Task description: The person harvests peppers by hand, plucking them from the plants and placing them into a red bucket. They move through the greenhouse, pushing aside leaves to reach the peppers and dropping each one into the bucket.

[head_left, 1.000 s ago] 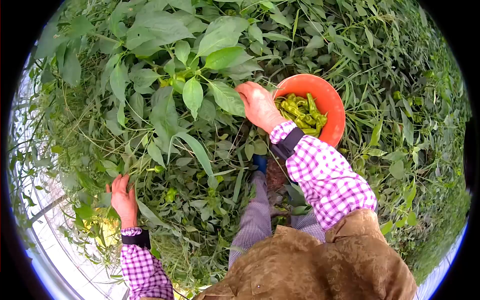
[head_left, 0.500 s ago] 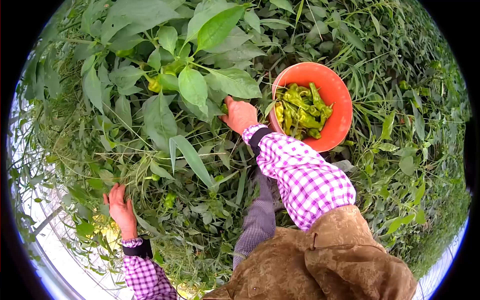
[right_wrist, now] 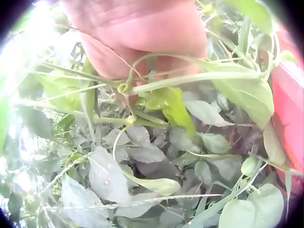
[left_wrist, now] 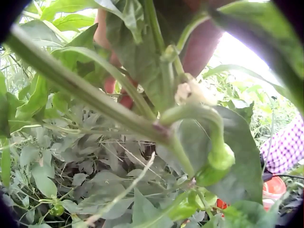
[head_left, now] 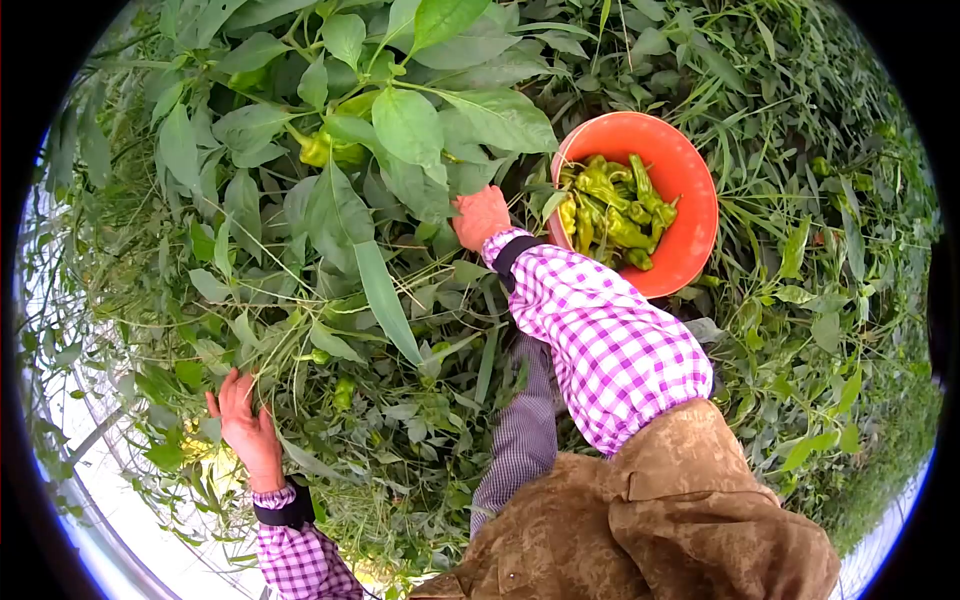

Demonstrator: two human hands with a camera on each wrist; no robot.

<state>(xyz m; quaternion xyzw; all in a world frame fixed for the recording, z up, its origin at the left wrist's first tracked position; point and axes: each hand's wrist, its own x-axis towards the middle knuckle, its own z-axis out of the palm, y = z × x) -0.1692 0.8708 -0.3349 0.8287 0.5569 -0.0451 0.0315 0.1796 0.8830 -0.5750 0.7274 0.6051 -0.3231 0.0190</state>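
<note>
My right hand point(head_left: 481, 218) reaches in under the broad leaves of a pepper plant point(head_left: 408, 120), its fingertips hidden by foliage in the head view. In the right wrist view its fingers curl down around a bright green pepper point(right_wrist: 173, 109), with stems crossing in front. At lower left, my left hand point(head_left: 248, 428) sits among leaves with its fingers loosely extended, holding nothing. Close to the left wrist camera hangs a small green pepper point(left_wrist: 216, 166) on its stalk. A yellow-green pepper point(head_left: 316, 149) hangs higher on the plant.
An orange bucket point(head_left: 694, 210) holding several green peppers point(head_left: 622, 232) stands to the right of my right hand. Dense plants and grass surround it. My bent leg point(head_left: 522, 420) is below, and pale sheeting point(head_left: 110, 490) lies at the far left.
My right hand has moved left from beside the bucket into the plant. The bucket has shifted slightly up and right in view. My left hand has stayed nearly in place.
</note>
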